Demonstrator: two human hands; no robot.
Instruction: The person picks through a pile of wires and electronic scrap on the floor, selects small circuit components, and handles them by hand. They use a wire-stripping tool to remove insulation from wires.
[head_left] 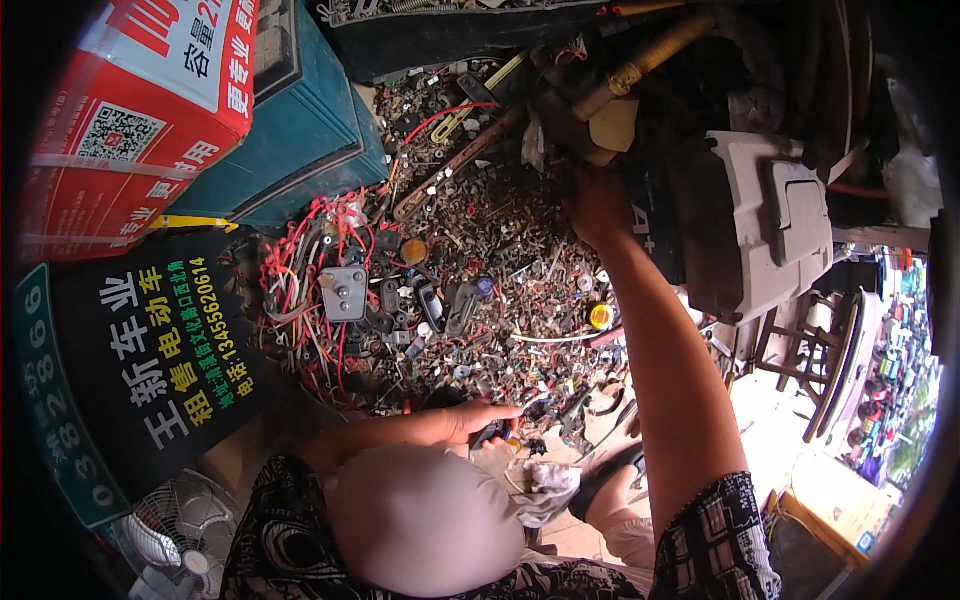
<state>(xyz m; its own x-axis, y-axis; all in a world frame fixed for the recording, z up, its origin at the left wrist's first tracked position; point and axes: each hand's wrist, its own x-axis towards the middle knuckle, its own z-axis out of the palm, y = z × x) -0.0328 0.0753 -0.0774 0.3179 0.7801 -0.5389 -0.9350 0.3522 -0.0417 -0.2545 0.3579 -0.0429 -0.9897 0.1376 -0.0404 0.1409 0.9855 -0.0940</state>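
Toward the lower middle is my left hand [474,420], its index finger stretched to the right. The other fingers curl around a small dark object [491,433] that is mostly hidden, so I cannot make out its kind. My right arm reaches far forward, and my right hand [598,207] is at the far right edge of a wide heap of screws and small parts [510,225]. Deep shadow hides those fingertips. Close by that hand are a pale yellowish piece [613,128] and a dark battery-like block [655,225].
A red box [140,150] and a teal case [290,130] stand at the left, above a dark sign board [190,350]. Tangled red wires [300,270] lie beside a grey metal plate [345,294]. At right are a grey plastic housing [765,220] and a wooden stool [800,345].
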